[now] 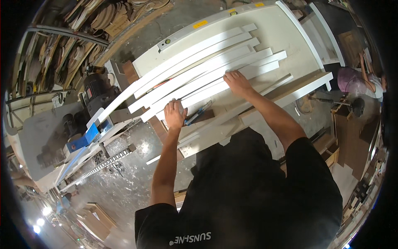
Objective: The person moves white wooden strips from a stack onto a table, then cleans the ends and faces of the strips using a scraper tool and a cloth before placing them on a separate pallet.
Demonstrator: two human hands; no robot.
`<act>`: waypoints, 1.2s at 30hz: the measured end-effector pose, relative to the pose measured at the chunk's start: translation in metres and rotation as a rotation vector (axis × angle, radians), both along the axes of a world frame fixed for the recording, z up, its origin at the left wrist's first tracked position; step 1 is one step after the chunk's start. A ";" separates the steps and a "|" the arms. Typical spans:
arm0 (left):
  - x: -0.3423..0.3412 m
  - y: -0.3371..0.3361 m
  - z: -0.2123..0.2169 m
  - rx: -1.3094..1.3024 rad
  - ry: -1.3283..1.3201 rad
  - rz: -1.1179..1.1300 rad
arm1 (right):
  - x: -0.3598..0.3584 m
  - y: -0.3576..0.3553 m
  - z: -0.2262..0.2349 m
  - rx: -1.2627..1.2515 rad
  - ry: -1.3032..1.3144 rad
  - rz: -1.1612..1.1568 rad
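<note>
Several long white strips (195, 68) lie side by side on a white work table (290, 37), slanting from lower left to upper right. My left hand (174, 113) grips the near end of one strip, fingers curled over its edge. My right hand (237, 81) rests flat, fingers spread, on the strips further right. A blue-handled tool (198, 116) lies on the table just right of my left hand.
A machine with a dark motor (97, 93) and a blue part (83, 140) stands to the left. A wooden board (286, 97) edges the table's right side. Curved wooden pieces (78, 37) hang at upper left. Another person (360, 81) works at far right.
</note>
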State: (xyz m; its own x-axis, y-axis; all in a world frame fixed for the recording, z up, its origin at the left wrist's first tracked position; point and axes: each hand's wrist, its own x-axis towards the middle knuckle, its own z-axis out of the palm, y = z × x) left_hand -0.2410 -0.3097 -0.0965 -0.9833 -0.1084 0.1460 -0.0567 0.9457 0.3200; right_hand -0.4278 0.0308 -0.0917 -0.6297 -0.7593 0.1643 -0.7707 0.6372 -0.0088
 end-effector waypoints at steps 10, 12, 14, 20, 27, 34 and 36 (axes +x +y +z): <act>-0.010 0.005 0.005 -0.072 -0.092 -0.106 | -0.011 0.002 -0.008 -0.064 -0.217 0.045; -0.013 0.009 0.008 -0.097 -0.100 -0.139 | -0.013 0.008 -0.008 -0.051 -0.294 0.063; -0.010 0.007 0.007 -0.076 -0.115 -0.138 | -0.011 0.006 0.000 -0.072 -0.368 0.106; -0.020 -0.003 0.005 -0.051 -0.195 -0.168 | -0.011 0.017 -0.004 -0.099 -0.284 0.046; -0.008 -0.035 0.037 0.084 -0.059 -0.128 | -0.020 0.004 0.032 -0.169 -0.335 0.146; -0.043 -0.070 0.039 -0.024 -0.190 -0.059 | -0.045 -0.044 0.025 -0.175 -0.333 0.117; -0.049 -0.068 0.036 -0.026 -0.209 -0.046 | -0.049 -0.052 0.018 -0.087 -0.394 0.058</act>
